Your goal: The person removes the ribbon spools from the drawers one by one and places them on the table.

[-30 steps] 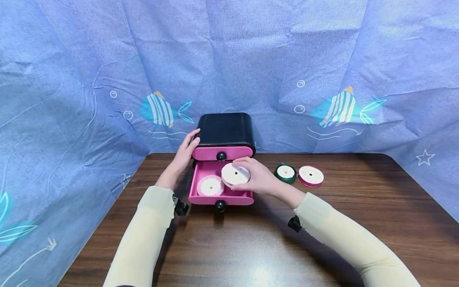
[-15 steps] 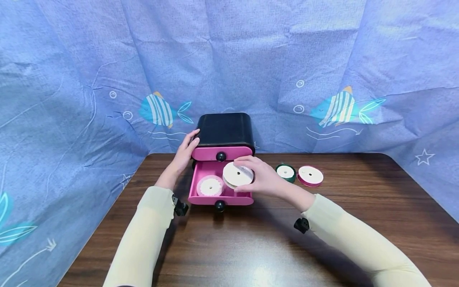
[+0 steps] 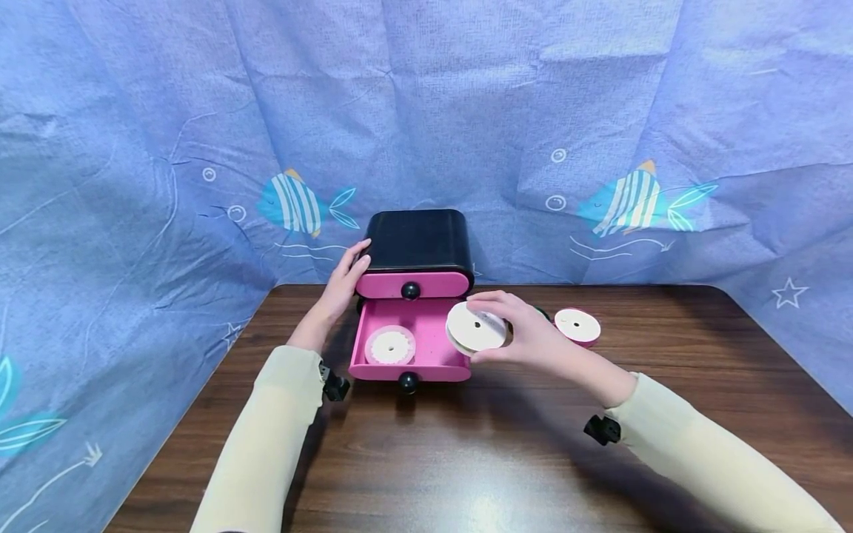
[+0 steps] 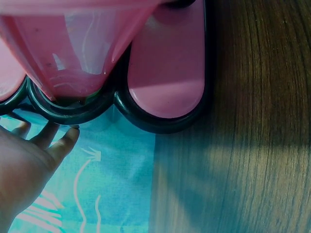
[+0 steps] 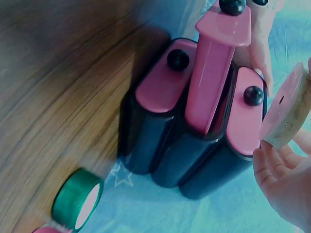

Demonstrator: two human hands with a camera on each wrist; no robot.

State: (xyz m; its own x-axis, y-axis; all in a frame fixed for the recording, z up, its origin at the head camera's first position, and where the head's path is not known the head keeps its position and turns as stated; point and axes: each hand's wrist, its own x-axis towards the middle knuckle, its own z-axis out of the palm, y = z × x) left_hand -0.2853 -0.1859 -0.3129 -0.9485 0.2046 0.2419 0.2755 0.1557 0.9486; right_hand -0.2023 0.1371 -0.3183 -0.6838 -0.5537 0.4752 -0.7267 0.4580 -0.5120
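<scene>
My right hand (image 3: 536,337) pinches a white ribbon spool (image 3: 475,327) by its edge, over the right end of an open pink drawer (image 3: 426,374). Pale ribbon shows on the rim of this spool in the right wrist view. The drawer is the middle one of a black drawer box (image 3: 420,240) with pink fronts and round black knobs. A pale pink ribbon spool (image 3: 390,346) lies in its left half. With fingers extended, my left hand (image 3: 338,292) rests against the box's left side; the left wrist view shows its fingertips (image 4: 73,133) at the black casing.
On the brown wooden table (image 3: 413,459), to the right of the box, lie a green ribbon spool (image 5: 77,199) and a magenta ribbon spool (image 3: 577,324). In the head view my right hand mostly hides the green one. A blue fish-print cloth (image 3: 533,111) hangs behind the table.
My right hand has moved right with the white ribbon spool, from the drawer's middle to its right edge, uncovering the drawer floor. My left hand and the box have stayed put.
</scene>
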